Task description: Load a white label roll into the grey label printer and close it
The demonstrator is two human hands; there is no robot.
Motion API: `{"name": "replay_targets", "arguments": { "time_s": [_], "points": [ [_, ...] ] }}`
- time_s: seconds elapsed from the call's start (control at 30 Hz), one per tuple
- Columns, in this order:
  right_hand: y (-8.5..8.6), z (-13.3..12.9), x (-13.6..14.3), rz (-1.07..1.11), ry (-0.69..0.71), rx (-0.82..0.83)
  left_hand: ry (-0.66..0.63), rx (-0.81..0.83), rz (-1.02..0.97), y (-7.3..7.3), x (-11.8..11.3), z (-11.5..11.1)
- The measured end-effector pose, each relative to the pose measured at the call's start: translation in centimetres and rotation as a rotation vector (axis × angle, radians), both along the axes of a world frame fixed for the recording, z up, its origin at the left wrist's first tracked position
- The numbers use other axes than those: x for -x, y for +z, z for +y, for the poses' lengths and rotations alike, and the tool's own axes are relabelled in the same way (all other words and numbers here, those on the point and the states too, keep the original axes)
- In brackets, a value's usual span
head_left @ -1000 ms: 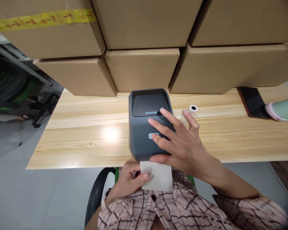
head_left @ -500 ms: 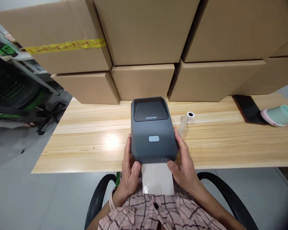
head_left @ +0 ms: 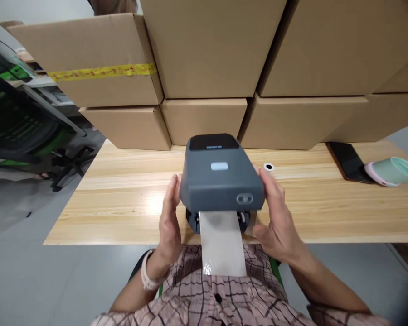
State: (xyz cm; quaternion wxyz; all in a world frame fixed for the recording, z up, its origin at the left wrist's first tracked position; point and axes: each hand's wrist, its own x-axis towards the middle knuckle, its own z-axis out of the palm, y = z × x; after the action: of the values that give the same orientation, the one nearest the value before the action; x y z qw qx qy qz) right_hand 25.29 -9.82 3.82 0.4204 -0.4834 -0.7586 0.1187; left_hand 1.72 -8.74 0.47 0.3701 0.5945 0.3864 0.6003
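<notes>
Left hand (head_left: 170, 228) and right hand (head_left: 279, 225) grip opposite sides of the lid (head_left: 221, 183); paper (head_left: 222, 244) runs lengthwise between, toward the shirt (head_left: 187, 294).

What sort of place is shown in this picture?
Probably an office or stockroom workspace: stacked cardboard boxes stand along the back of a wooden table, which bears a printer, and a wheeled chair stands at the left.

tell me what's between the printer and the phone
In the head view, the right hand and a small white roll lie between the printer and the phone.
</notes>
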Motion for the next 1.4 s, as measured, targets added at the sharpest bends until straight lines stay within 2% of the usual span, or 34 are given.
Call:
{"name": "replay_targets", "arguments": {
  "time_s": [0.17,0.3,0.43,0.67,0.73,0.8,0.9,0.97,1.03,1.1,1.17,1.27,1.4],
  "points": [
    [4.6,6.9,-0.2,-0.061,0.022,-0.144,-0.072,-0.112,0.019,3.9,0.8,6.1],
    [6.8,12.4,-0.1,-0.01,0.016,-0.166,-0.116,-0.157,0.021,5.5,0.6,10.1],
    [7.7,16.6,0.0,0.051,-0.005,-0.117,-0.139,-0.121,0.006,5.9,0.2,12.8],
    [6.8,21.7,0.0,0.012,-0.025,-0.093,-0.155,-0.054,-0.015,6.0,-0.6,15.3],
    [6.8,21.8,0.2,-0.005,-0.031,-0.095,-0.166,-0.045,-0.018,6.2,-0.7,15.4],
    [7.2,20.8,0.5,-0.022,-0.073,-0.127,-0.175,-0.045,-0.016,6.0,-0.5,15.3],
    [7.7,17.5,1.2,-0.098,-0.19,-0.285,-0.162,-0.02,0.013,4.8,0.3,14.8],
    [7.4,15.1,1.7,-0.208,-0.149,-0.355,-0.167,0.061,0.083,3.5,1.1,14.3],
    [6.4,13.5,2.1,-0.354,0.043,-0.244,-0.232,0.189,0.176,2.2,1.9,13.7],
    [5.1,13.0,2.4,-0.522,0.26,0.004,-0.335,0.31,0.244,1.3,2.6,13.2],
    [4.1,13.5,2.8,-0.68,0.392,0.249,-0.409,0.378,0.274,0.8,2.9,12.8],
    [3.4,14.6,3.4,-0.806,0.467,0.428,-0.416,0.405,0.272,0.7,2.8,12.5],
    [3.9,15.3,4.1,-0.823,0.474,0.451,-0.327,0.383,0.331,0.6,2.5,12.3]
  ]
}}
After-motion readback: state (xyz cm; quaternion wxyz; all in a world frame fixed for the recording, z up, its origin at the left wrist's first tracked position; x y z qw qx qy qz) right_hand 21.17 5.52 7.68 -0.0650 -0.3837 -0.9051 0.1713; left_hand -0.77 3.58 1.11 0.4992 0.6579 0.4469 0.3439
